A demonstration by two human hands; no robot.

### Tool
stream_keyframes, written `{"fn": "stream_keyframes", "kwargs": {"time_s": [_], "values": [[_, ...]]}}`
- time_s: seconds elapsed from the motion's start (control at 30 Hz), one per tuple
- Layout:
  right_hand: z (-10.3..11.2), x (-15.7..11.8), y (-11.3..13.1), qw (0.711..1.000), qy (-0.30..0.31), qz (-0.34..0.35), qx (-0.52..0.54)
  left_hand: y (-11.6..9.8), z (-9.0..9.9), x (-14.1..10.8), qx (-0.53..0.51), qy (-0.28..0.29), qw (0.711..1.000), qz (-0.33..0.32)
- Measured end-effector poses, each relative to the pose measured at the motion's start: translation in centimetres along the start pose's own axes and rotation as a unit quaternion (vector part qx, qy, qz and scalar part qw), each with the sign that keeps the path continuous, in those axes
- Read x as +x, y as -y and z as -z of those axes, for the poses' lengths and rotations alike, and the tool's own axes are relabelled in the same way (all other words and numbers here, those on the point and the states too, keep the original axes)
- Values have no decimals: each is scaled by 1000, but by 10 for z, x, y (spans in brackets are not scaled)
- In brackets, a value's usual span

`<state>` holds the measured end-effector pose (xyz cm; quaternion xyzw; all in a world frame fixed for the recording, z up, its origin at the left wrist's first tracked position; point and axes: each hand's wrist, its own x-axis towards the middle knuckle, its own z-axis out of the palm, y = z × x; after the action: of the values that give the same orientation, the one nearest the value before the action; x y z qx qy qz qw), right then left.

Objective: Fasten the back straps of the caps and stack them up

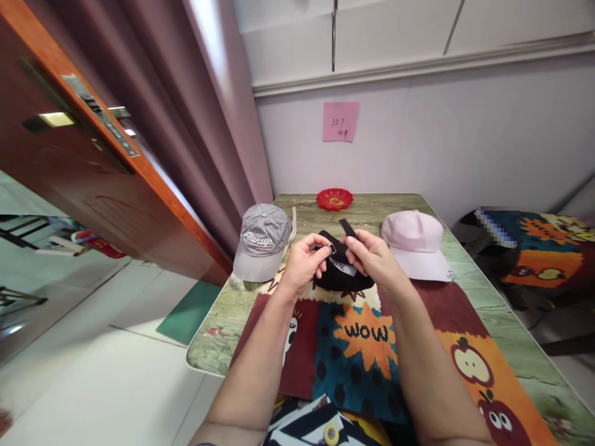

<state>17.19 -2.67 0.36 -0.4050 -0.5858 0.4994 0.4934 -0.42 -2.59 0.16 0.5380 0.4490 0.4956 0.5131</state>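
Observation:
A black cap (344, 280) rests on the printed mat between my hands, with a pale label on it. My left hand (307, 261) pinches a small metal buckle (331, 248) at the cap's strap. The fingers of my right hand (370, 253) are closed on the black strap (348, 229), whose free end sticks up beyond them. To the left sits a grey cap (264, 238) with white lettering. On the right lies a pale pink cap (413, 238).
A red scalloped dish (334, 199) stands at the back of the green table (209, 350). The colourful mat (357, 384) covers the front. An open wooden door (153, 210) is at the left, and a pink note (341, 122) hangs on the wall.

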Motion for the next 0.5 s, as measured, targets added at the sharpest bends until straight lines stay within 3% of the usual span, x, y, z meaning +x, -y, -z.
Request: {"fn": "stream_keyframes", "kwargs": {"time_s": [0.17, 0.37, 0.5], "values": [[-8, 1, -2, 999, 15, 4, -43, -1, -1, -4, 8, 6, 1000, -17], [-9, 2, 0, 998, -2, -22, 52, 1, -7, -6, 50, 7, 996, -73], [-12, 4, 1, 994, -5, -44, 102, 4, -11, -5, 82, -24, 988, -127]]}}
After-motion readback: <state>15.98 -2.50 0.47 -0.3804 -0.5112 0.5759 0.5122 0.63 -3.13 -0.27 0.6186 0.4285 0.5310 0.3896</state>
